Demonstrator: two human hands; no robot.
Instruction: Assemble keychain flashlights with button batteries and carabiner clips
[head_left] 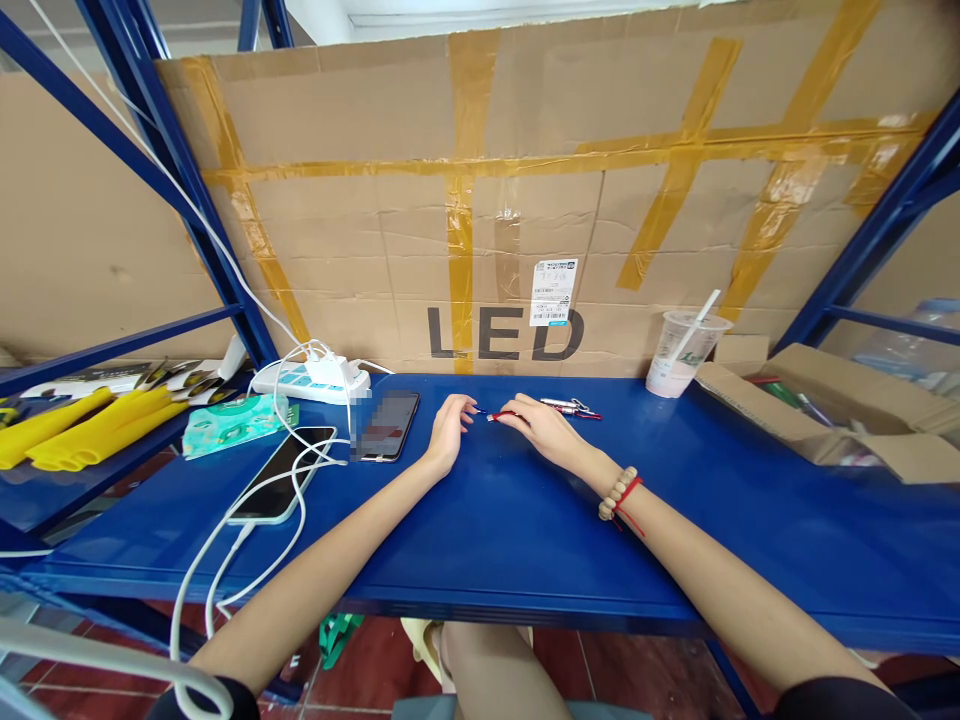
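Both of my hands rest over the middle of the blue table [495, 530]. My left hand [452, 428] is closed, its fingertips at a small blue item [480, 410] too small to name. To its right, my right hand [541, 425] pinches a small red piece [498, 416] with a pale tip, pointing toward the left hand. The two hands do not touch. Just behind the right hand lie several slim pens [574, 408], silver and red; the hand partly hides them.
Left of my hands are a phone [388, 428], another phone [285, 475] with white cables, a white power strip [307, 380] and a green tissue pack [234, 424]. A drink cup [675, 352] and an open cardboard box [817, 400] stand at the right. Taped cardboard [337, 240] rises behind.
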